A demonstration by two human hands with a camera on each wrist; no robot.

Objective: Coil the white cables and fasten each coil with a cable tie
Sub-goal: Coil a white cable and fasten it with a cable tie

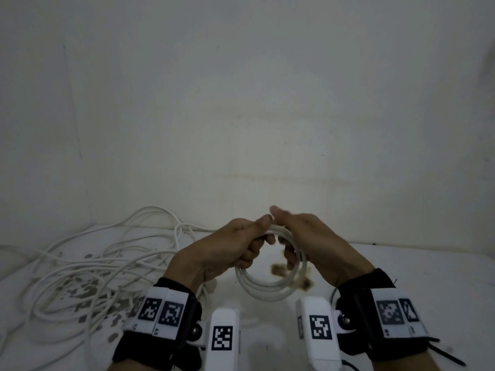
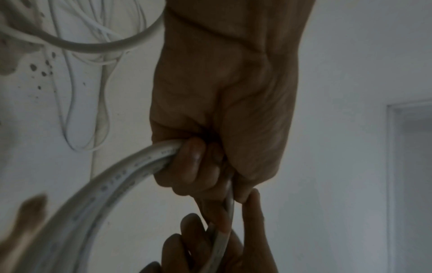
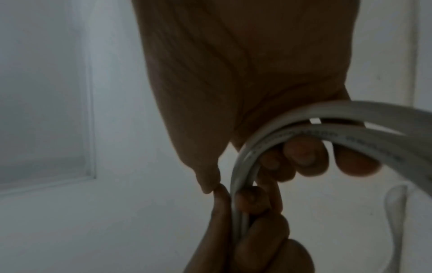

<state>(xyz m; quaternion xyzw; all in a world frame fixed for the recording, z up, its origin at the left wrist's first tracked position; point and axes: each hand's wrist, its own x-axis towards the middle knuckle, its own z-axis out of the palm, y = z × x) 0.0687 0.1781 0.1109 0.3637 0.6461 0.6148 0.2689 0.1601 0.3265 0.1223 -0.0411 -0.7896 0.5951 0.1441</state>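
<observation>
A white table [image 1: 401, 263] with dark chipped patches runs under both hands, meeting a plain wall [image 1: 241, 103] beyond them. To the outside of the left hand, a loose tangle of white cables [image 1: 88, 266] sprawls over the table, none of it coiled or tied yet.

Between the two hands hangs the coil [image 1: 270, 286], several turns of white cable gathered into a ring and lifted clear of the table, probably so the loops can fall into line under their own weight. The left hand [image 1: 227, 250] is clenched around the top of the ring, fingers [image 2: 194, 162] curled over the bunched strands; that grip looks like the anchor that keeps the turns from springing apart. The right hand [image 1: 308, 242] meets it thumb to thumb and grasps the same ring just beside it, its fingers [image 3: 304, 157] hooked through the inside of the loops, likely to lay on or settle a turn.

No cable tie can be made out in any view, so fastening seems not yet begun.
</observation>
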